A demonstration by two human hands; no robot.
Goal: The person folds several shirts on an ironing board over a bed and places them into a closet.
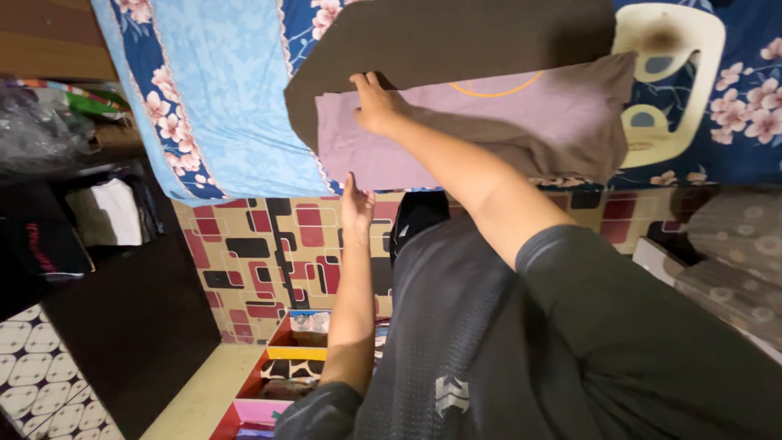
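Observation:
A folded mauve cloth (489,130) lies on a larger dark brown cloth (440,37), both spread on a bed with a blue floral sheet (220,98). My right hand (379,102) rests flat on the mauve cloth's left end, fingertips at its edge where it meets the brown cloth. Lower down, my left hand (356,208) is stretched out with straight fingers at the bed's edge, just below the mauve cloth, and holds nothing. My dark grey shirt (489,326) fills the lower right.
A cream plastic chair (668,49) lies on the bed at the top right. The bed's side has a red, black and tan block pattern (252,244). A colourful compartment rack (281,371) stands below, dark furniture (122,310) at left, patterned cushions (733,244) at right.

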